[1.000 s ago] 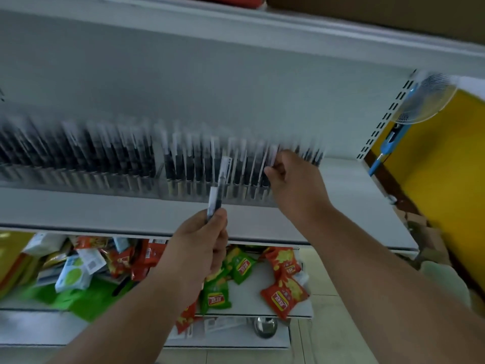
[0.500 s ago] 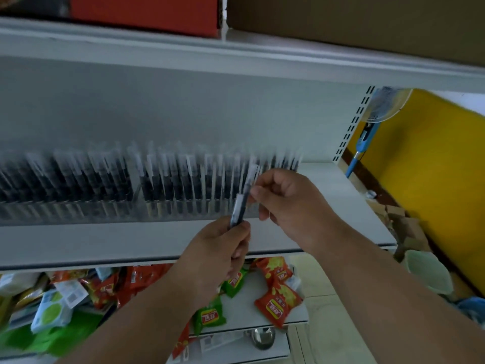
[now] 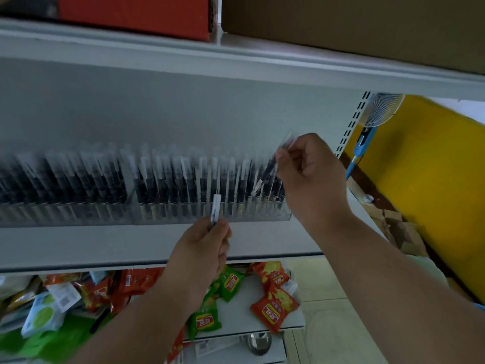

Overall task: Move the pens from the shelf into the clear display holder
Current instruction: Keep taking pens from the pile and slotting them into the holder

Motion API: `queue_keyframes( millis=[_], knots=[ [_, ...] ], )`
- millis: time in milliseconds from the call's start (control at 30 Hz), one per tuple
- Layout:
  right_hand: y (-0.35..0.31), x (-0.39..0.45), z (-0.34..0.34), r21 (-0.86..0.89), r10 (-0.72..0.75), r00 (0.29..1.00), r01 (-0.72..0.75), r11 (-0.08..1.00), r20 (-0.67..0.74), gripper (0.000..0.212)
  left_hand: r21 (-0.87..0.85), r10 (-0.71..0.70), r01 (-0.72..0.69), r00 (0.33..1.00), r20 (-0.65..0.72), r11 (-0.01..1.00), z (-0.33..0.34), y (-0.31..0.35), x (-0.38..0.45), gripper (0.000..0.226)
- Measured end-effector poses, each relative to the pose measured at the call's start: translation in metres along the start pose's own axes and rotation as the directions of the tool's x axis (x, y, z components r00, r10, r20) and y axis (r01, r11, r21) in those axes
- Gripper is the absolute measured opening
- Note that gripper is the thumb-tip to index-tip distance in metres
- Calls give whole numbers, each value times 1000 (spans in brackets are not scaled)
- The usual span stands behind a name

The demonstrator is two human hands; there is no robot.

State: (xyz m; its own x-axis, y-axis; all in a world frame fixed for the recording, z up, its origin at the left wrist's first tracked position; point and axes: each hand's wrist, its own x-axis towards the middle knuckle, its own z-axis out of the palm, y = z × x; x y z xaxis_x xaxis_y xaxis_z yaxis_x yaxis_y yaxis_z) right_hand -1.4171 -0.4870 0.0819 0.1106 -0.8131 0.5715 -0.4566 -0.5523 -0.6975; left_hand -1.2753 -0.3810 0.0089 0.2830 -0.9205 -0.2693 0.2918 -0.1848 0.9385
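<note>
Two pens are in hand on my feed right now. Right hand (image 3: 312, 177) pinches one pen (image 3: 273, 166) between thumb and fingertips, tilted, lower tip hanging just over the right end of the clear holder (image 3: 262, 215). Left hand (image 3: 202, 256) has its fingers curled round a second pen (image 3: 215, 208), held upright, top poking up out of the fist in front of the holder's front wall. Can't tell if there's more than one in that fist, it's blurry.

Behind both sets of fingers the holder is packed with rows of upright pens (image 3: 168, 177), and it sits on the grey shelf (image 3: 91, 245). Below my left wrist there's a lower shelf with red and green snack packs (image 3: 273, 308). Off past the right hand, a blue fan (image 3: 367, 127) against a yellow wall (image 3: 433, 179). Up top, a red box (image 3: 133, 14) and a cardboard box (image 3: 354, 24).
</note>
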Motion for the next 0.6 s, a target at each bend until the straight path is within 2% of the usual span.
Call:
queue_keyframes(
  millis=[133, 267, 467, 600],
  knots=[
    [2, 0, 16, -180, -46, 994, 64, 982, 102, 12, 3, -3, 3, 1000, -5, 1000, 0, 1, 1, 27],
    [15, -8, 32, -281, 9, 975, 55, 958, 222, 19, -7, 4, -4, 1000, -30, 1000, -3, 3, 4, 27],
    [18, -11, 35, -306, 85, 968, -9, 952, 237, 25, 21, 1, 0, 1000, -21, 1000, -5, 6, 5, 27],
    [14, -15, 20, -221, 152, 969, -108, 969, 194, 23, 33, 10, -10, 1000, -1, 999, -4, 9, 7, 27]
  ],
)
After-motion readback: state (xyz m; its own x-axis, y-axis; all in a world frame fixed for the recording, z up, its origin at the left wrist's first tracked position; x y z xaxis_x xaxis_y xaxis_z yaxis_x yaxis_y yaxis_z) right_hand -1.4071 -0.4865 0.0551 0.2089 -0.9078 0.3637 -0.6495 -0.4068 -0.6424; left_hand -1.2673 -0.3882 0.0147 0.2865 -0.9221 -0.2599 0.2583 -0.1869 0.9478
